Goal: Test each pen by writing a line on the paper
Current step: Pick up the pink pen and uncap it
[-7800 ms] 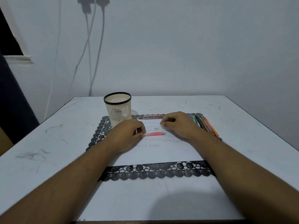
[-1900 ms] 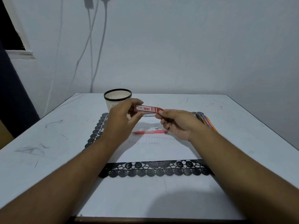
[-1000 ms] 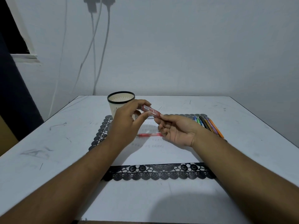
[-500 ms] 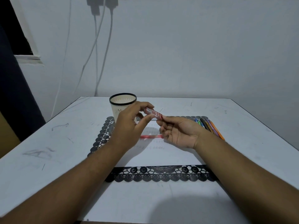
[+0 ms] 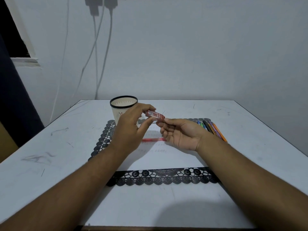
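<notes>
Above the white paper [image 5: 166,157] on the black lace mat [image 5: 163,178], wide bare table [image 5: 50,164] around it, the left hand [image 5: 131,130] pinches a small red case [image 5: 155,115], tilted more than before, over the cupped empty right hand [image 5: 181,134], the red pen [image 5: 153,139] lying beneath.

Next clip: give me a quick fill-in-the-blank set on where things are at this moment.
1. The left hand pinches a small ____ case.
2. The pink pen lies on the ____.
3. The cup stands on the ____ side of the black lace mat.

Missing words: red; paper; left
</notes>
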